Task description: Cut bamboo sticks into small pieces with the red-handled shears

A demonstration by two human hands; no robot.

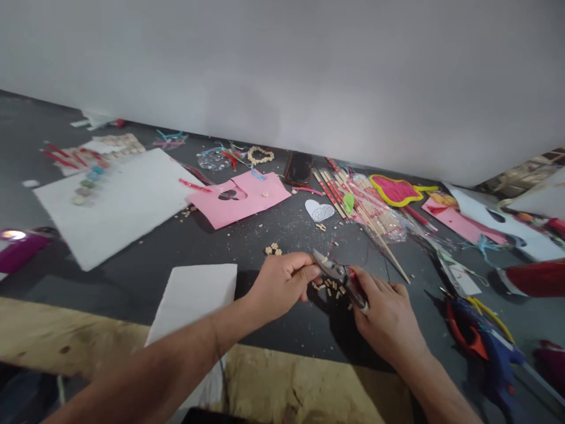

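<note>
My right hand [388,315] is wrapped round the handles of a pair of pruning shears [338,272], whose blades point up and left. Close to the blades, my left hand [285,277] is closed in a pinch on a short piece of wooden stick [324,259], largely hidden by the fingers and the blades. Under the shears lie several short cut wooden pieces [333,287]. Just beyond my left hand, a few pale pieces form a small flower-like cluster [273,249]. A thin dark red string [348,263] curls on the table behind the shears.
Chopsticks [331,191] and clear wrappers lie ahead, near a white paper heart [318,211]. Pink paper [241,197], a phone [299,169] and a white board [119,203] stand farther left. On the right are a blue glue gun [489,347] and red-handled scissors [463,333]. White foam [194,294] is near me.
</note>
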